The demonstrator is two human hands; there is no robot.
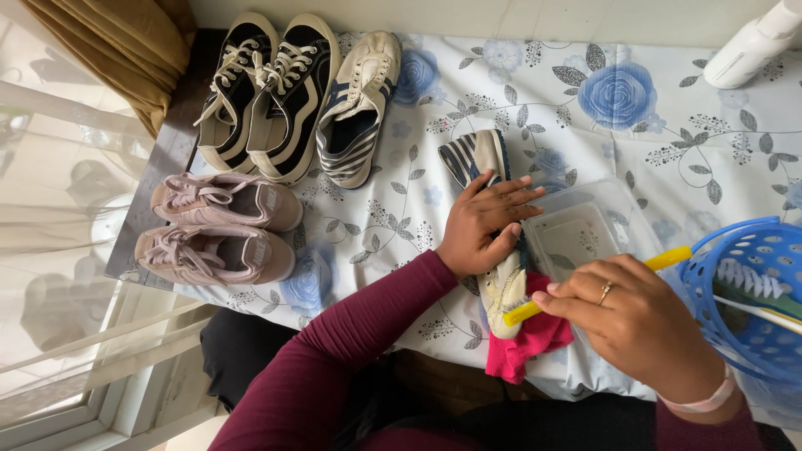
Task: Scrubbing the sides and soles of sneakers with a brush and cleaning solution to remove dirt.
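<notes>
My left hand presses down on a cream sneaker with navy stripes lying on the flowered tablecloth. My right hand grips a yellow-handled brush, its yellow end against the sneaker's toe. A pink cloth lies under the toe at the table's near edge.
A clear plastic tub sits beside the sneaker. A blue basket with brushes stands at the right. The matching striped sneaker, a black-and-white pair and a pink pair line the left side. A white bottle lies far right.
</notes>
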